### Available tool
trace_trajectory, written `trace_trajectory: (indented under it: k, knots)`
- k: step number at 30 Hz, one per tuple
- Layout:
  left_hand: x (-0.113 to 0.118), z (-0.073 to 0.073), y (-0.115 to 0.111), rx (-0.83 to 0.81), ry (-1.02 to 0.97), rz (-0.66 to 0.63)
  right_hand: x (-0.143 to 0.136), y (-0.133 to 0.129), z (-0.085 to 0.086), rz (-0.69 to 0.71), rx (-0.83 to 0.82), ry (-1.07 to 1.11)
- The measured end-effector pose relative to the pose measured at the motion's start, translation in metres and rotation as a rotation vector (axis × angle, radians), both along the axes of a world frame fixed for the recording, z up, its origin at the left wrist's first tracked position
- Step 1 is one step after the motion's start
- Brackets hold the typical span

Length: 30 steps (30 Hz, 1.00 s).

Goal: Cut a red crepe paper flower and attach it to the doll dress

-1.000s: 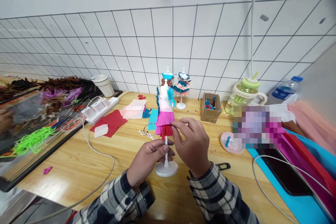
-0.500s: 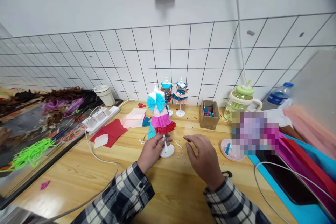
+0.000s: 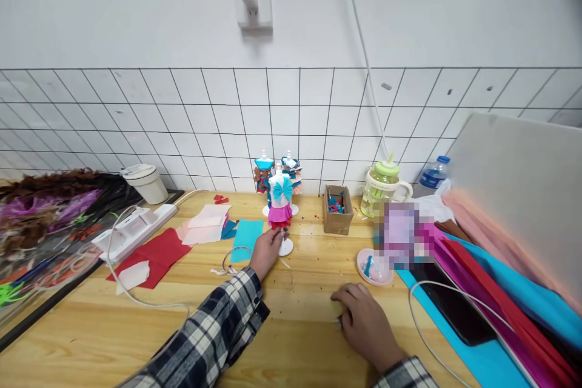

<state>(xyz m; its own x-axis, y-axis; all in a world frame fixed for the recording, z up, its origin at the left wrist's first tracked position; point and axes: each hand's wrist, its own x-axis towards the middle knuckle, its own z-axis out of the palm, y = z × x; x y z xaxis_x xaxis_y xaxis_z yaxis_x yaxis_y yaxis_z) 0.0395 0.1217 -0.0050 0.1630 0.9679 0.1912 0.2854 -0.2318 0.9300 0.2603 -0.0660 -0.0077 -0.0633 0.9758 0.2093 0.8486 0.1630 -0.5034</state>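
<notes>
A small white dress stand (image 3: pixel 285 247) wears a white top with a blue pleated fan (image 3: pixel 282 190) and a magenta skirt (image 3: pixel 279 214) with red beneath. My left hand (image 3: pixel 267 252) pinches its post just above the round base. Lower right, my right hand (image 3: pixel 366 324) rests on the wooden table with its fingers bent; a small grey thing shows at its fingertips, too small to name. Just behind the held stand are two more dressed stands, one with a blue top (image 3: pixel 264 165), one with blue and peach ruffles (image 3: pixel 295 176).
A cardboard box (image 3: pixel 337 223) of scraps and a pink dish (image 3: pixel 375 267) stand right of centre. Farther right are a green-lidded jug (image 3: pixel 384 185), a black phone (image 3: pixel 459 309) and coloured sheets. Red paper (image 3: pixel 159 254), a power strip (image 3: pixel 136 233) and a cable lie left.
The held stand has moved forward, close to the two others, with my left hand on it. My right hand has lowered toward the table. The camera view has shifted.
</notes>
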Motion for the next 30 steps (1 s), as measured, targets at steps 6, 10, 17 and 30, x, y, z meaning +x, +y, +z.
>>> trace_trajectory:
  k: [6,10,17,30]
  knots:
    - [0.001,-0.010,0.002,0.020,0.015,0.081,0.000,0.007,-0.010,-0.003,0.078,0.042]
    - [-0.002,-0.010,0.000,0.037,0.033,0.113,-0.002,0.010,-0.009,-0.029,0.097,0.038]
    - [-0.002,-0.010,0.000,0.037,0.092,0.164,-0.006,0.014,-0.008,-0.038,0.076,0.043]
    - [-0.004,-0.015,0.000,0.059,0.115,0.090,-0.004,0.016,-0.011,-0.046,0.021,0.043]
